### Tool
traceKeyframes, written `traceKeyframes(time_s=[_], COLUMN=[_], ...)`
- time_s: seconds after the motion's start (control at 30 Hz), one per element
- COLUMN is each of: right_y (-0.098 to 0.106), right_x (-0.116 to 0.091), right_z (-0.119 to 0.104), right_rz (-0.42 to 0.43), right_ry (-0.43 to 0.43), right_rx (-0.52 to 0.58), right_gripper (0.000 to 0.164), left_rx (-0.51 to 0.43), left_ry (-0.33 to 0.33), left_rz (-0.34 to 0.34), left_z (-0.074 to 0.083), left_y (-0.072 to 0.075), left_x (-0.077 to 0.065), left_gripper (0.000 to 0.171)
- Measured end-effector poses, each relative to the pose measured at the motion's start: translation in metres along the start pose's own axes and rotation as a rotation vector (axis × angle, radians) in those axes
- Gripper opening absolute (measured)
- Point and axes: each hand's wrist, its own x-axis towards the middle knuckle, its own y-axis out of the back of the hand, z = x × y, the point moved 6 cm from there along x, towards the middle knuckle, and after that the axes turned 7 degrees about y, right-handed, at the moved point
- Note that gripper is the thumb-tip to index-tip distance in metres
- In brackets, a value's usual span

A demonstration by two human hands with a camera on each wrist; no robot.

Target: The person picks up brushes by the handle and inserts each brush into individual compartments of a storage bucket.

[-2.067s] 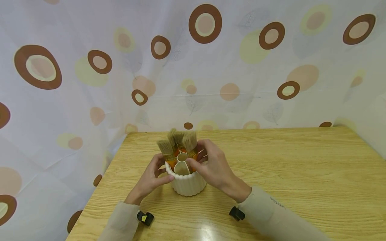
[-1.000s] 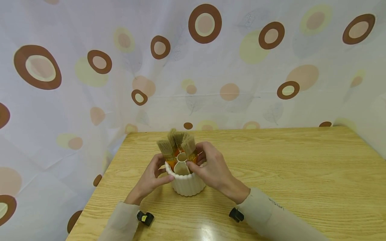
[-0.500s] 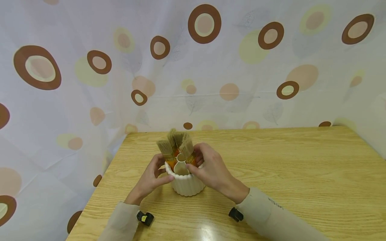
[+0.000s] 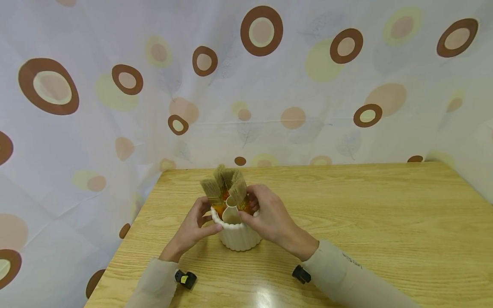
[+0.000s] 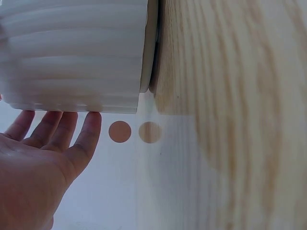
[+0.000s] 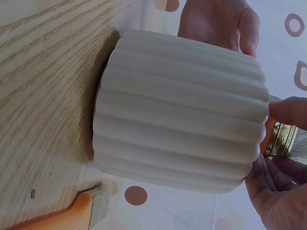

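Note:
A white ribbed pot (image 4: 239,237) with inner dividers stands upright on the wooden table. My left hand (image 4: 194,226) holds its left side, thumb at the front rim, fingers (image 5: 88,132) against the outer wall. At the pot's right side, my right hand (image 4: 271,214) pinches a paintbrush (image 4: 239,188) between thumb and fingers. That brush stands bristles up, tilted left, its orange handle inside the pot; the gold ferrule (image 6: 282,139) shows in the right wrist view. Several other bristle-up paintbrushes (image 4: 210,188) stand at the pot's left and back. The handles' lower ends are hidden.
In the right wrist view, another paintbrush (image 6: 72,215) with an orange handle lies on the table beside the pot; the head view does not show it. A patterned curtain (image 4: 292,85) hangs behind the table (image 4: 366,214) and along its left side.
My right hand has shifted slightly left and down with its paintbrush, whose bristles now lean further left. The left hand and the pot stay nearly where they were.

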Motion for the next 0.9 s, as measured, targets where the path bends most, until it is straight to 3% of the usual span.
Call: traceKeyframes(time_s=[0.6, 0.9], right_y=[0.0015, 0.001], right_x=[-0.0025, -0.0035], right_z=[-0.0033, -0.004], right_rz=[-0.026, -0.018], right_ry=[-0.004, 0.008], right_rx=[-0.034, -0.007], right_gripper=[0.044, 0.037], left_rx=[0.011, 0.0], left_ry=[-0.002, 0.009], left_rz=[-0.002, 0.0], left_z=[-0.0001, 0.0006], left_y=[0.0002, -0.0001], left_x=[-0.0002, -0.0002], left_gripper=[0.066, 0.064])
